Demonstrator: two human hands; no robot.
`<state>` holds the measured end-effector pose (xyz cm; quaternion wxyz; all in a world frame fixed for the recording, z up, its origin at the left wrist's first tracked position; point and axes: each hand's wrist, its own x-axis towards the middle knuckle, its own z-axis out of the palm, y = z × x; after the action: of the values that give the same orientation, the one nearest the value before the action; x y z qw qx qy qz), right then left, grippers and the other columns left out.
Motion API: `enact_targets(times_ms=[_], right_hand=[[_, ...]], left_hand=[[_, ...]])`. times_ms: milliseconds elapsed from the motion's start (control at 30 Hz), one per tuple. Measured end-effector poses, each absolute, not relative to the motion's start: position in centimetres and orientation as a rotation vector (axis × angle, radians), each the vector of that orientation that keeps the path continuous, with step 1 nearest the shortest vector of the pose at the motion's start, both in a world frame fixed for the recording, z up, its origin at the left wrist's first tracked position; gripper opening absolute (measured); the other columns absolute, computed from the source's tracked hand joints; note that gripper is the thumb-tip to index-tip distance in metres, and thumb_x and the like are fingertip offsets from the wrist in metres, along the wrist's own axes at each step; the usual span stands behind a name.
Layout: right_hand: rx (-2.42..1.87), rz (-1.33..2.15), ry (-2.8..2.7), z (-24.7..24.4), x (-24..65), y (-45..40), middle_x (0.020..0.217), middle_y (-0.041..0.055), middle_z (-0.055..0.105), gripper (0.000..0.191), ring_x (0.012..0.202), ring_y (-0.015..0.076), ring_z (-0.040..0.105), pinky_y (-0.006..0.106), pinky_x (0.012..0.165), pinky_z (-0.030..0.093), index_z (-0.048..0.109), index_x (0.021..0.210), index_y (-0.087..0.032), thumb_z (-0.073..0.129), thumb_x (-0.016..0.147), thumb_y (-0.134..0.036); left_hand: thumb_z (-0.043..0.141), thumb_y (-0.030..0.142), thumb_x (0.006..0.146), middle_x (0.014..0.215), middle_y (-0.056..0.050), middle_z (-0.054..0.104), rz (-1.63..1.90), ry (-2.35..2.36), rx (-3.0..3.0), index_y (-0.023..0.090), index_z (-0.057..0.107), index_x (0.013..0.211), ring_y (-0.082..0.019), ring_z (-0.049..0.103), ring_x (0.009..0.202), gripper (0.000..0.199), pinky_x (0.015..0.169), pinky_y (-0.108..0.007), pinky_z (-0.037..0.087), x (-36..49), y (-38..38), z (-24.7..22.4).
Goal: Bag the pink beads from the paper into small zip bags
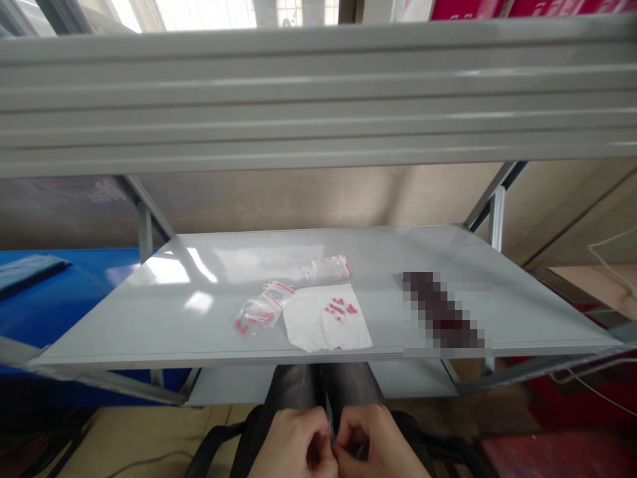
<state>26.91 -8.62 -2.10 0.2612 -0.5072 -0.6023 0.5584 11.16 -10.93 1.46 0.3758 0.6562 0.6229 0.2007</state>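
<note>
The left hand (293,446) and right hand (377,446) are closed and close together at the near edge of view, pinching a thin clear sliver (329,418), possibly a small plastic bag, though it is hard to make out. Farther off, on a grey metal shelf (99,332), pink tablets (338,309) lie on a white paper sheet (303,325), with one zip bag (261,309) at its left and a second zip bag (327,269) beyond it.

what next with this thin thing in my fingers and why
Probably pinch open the thin clear piece, perhaps a small zip bag, between your left hand and right hand: pink pills lie loose on the white paper, and the bag beside it already holds some.
</note>
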Motion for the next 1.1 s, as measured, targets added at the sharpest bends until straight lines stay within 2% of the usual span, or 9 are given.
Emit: enact_targets(times_ms=[267, 400, 467, 533, 567, 767, 867, 967, 1100], right_hand=[[-1.535, 1.097, -1.962, 0.0, 26.6, -7.9, 0.054, -0.0001, 0.06, 0.016, 0.051, 0.0137, 0.053, 0.023, 0.05, 0.03, 0.053, 0.053, -0.019, 0.055, 0.06, -0.005], [-1.522, 1.021, -1.974, 1.7, 26.4, -7.2, 0.057, -0.0011, 0.058, 0.017, 0.054, 0.0146, 0.053, 0.024, 0.051, 0.031, 0.049, 0.059, -0.02, 0.053, 0.062, -0.004], [-1.455, 1.119, -1.931, 2.3, 26.6, -6.7, 0.058, -0.0016, 0.057, 0.016, 0.055, 0.0147, 0.053, 0.024, 0.052, 0.033, 0.049, 0.061, -0.021, 0.052, 0.062, -0.005], [-1.341, 1.28, -1.857, 2.5, 26.8, -6.3, 0.058, -0.0027, 0.055, 0.016, 0.054, 0.0141, 0.053, 0.023, 0.051, 0.035, 0.047, 0.062, -0.021, 0.051, 0.063, -0.006], [-1.279, 1.357, -1.809, 2.4, 26.9, -6.1, 0.058, -0.0036, 0.054, 0.015, 0.053, 0.0137, 0.053, 0.023, 0.05, 0.035, 0.046, 0.064, -0.022, 0.052, 0.063, -0.008], [-1.169, 1.422, -1.651, 1.9, 27.4, -5.8, 0.058, -0.0068, 0.052, 0.019, 0.05, 0.0124, 0.053, 0.022, 0.05, 0.038, 0.041, 0.078, -0.024, 0.055, 0.071, -0.013], [-1.092, 1.375, -1.71, 2.6, 27.9, -6.0, 0.063, -0.0055, 0.055, 0.013, 0.055, 0.0132, 0.056, 0.022, 0.052, 0.042, 0.044, 0.086, -0.023, 0.053, 0.081, -0.015], [-0.954, 1.227, -1.856, 4.1, 28.9, -6.2, 0.087, 0.0022, 0.062, 0.014, 0.079, 0.0166, 0.063, 0.026, 0.068, 0.05, 0.052, 0.097, -0.022, 0.047, 0.089, -0.012], [-0.777, 0.961, -2.148, 5.7, 29.7, -6.3, 0.115, 0.0067, 0.056, 0.032, 0.109, 0.0214, 0.055, 0.034, 0.095, 0.046, 0.062, 0.099, -0.024, 0.051, 0.083, 0.001]], left_hand=[[0.052, 0.005, 0.065, 0.05, 0.004, 0.054, 0.553, 1.711, 1.966, 0.02, 0.054, 0.056, -0.012, 0.047, 0.044, 0.018, 0.047, -0.023, 0.023, 11.0, -11.2, 1.1], [0.061, 0.012, 0.069, 0.062, 0.001, 0.062, 0.852, 1.663, 2.131, 0.022, 0.058, 0.069, -0.016, 0.059, 0.053, 0.01, 0.051, -0.024, 0.04, 10.2, -11.4, 1.7], [0.074, 0.02, 0.062, 0.099, -0.01, 0.072, 1.032, 1.562, 2.214, 0.02, 0.064, 0.105, -0.028, 0.07, 0.085, 0.045, 0.072, -0.033, 0.055, 10.1, -11.2, 1.5], [0.08, 0.022, 0.056, 0.131, -0.018, 0.063, 1.114, 1.472, 2.295, 0.018, 0.046, 0.139, -0.037, 0.063, 0.116, 0.09, 0.099, -0.05, 0.051, 10.2, -10.8, 0.9], [0.08, 0.02, 0.058, 0.134, -0.018, 0.061, 1.123, 1.447, 2.333, 0.02, 0.038, 0.145, -0.038, 0.06, 0.12, 0.097, 0.106, -0.055, 0.045, 10.3, -10.6, 0.6], [0.068, 0.006, 0.066, 0.109, -0.007, 0.069, 1.227, 1.367, 2.263, 0.025, 0.052, 0.131, -0.028, 0.067, 0.104, 0.07, 0.113, -0.058, 0.038, 11.2, -9.7, -0.6], [0.068, 0.007, 0.068, 0.108, -0.005, 0.069, 1.277, 1.352, 2.034, 0.026, 0.057, 0.121, -0.026, 0.067, 0.101, 0.058, 0.104, -0.049, 0.048, 11.4, -9.6, -0.3], [0.07, 0.012, 0.069, 0.102, -0.005, 0.069, 1.268, 1.235, 1.694, 0.025, 0.062, 0.117, -0.023, 0.067, 0.092, 0.05, 0.083, -0.034, 0.055, 11.4, -9.5, 0.1], [0.077, 0.021, 0.069, 0.097, -0.004, 0.066, 1.226, 1.032, 1.354, 0.022, 0.066, 0.115, -0.021, 0.064, 0.089, 0.048, 0.08, -0.029, 0.051, 11.1, -9.3, -0.1]])
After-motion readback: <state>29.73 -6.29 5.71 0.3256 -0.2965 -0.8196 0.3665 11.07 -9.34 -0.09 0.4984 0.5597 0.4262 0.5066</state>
